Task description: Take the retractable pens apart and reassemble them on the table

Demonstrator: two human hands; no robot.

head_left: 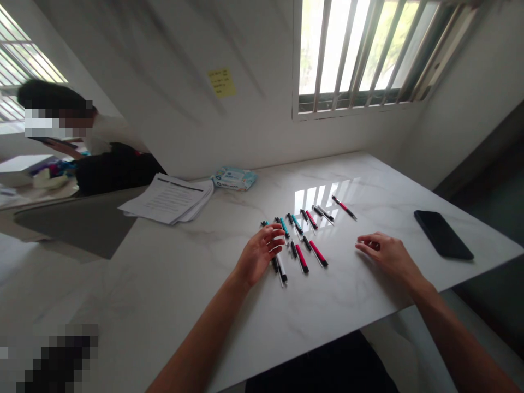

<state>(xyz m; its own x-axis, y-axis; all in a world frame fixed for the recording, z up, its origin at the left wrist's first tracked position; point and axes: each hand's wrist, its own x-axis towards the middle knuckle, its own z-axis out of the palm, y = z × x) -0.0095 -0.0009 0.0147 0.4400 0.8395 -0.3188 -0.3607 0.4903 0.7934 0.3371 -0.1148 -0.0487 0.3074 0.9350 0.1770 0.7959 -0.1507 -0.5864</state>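
Observation:
Several pens in pieces lie in two rows on the white marbled table (327,311). Pink barrels (302,258), teal barrels (284,227), and grey-white barrels (281,267) lie beside short black parts and thin refills. One red and black pen (344,207) lies whole at the far right of the rows. My left hand (262,251) is over the left end of the rows, its fingers apart and holding nothing; it hides some parts. Right of the rows, my right hand (380,252) has thumb and fingertips brought together. Whatever is between them is too small to make out.
A black phone (443,234) lies near the right edge. A stack of printed papers (167,199) and a packet of wipes (234,178) lie at the back left. On the wall is a yellow note (221,82). Another person (110,142) sits beyond a grey partition (90,221).

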